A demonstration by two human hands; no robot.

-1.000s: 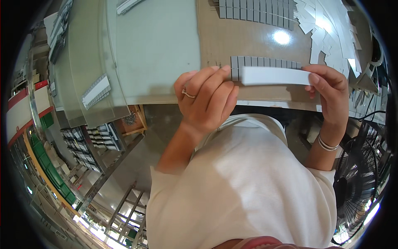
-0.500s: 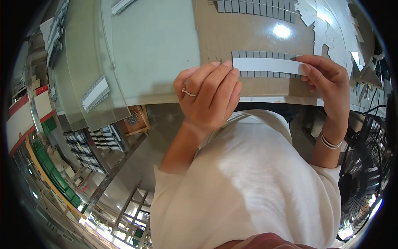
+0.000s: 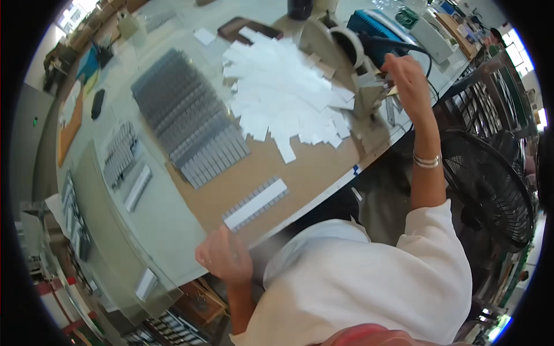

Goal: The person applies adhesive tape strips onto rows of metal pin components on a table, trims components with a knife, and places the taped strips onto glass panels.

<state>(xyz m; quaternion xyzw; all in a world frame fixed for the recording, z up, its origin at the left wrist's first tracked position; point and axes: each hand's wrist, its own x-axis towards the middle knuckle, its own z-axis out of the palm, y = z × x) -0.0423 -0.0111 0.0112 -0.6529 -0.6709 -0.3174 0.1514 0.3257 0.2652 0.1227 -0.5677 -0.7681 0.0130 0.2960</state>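
Observation:
A grey segmented strip (image 3: 235, 209) lies on the brown board (image 3: 323, 173) with a white paper strip (image 3: 257, 204) along its middle. My left hand (image 3: 226, 254) is by the near left end of it, fingers bent and smeared by motion; whether they touch it I cannot tell. My right hand (image 3: 408, 83) is raised at the far right, beside a beige tape dispenser (image 3: 314, 37) with a pale roll (image 3: 349, 46) in it. The fingers of this hand are bent and blurred, and anything between them cannot be made out.
A fanned pile of white paper strips (image 3: 283, 92) covers the board's far part. Left of it stand rows of grey segmented strips (image 3: 190, 118). A blue box (image 3: 375, 34) is behind the dispenser, a dark tray (image 3: 245, 27) beyond the pile. A black fan (image 3: 490, 190) stands at right.
My right hand has left the white strip and moved far right to the dispenser. My left hand has drawn back toward me. The view has turned, showing more of the table.

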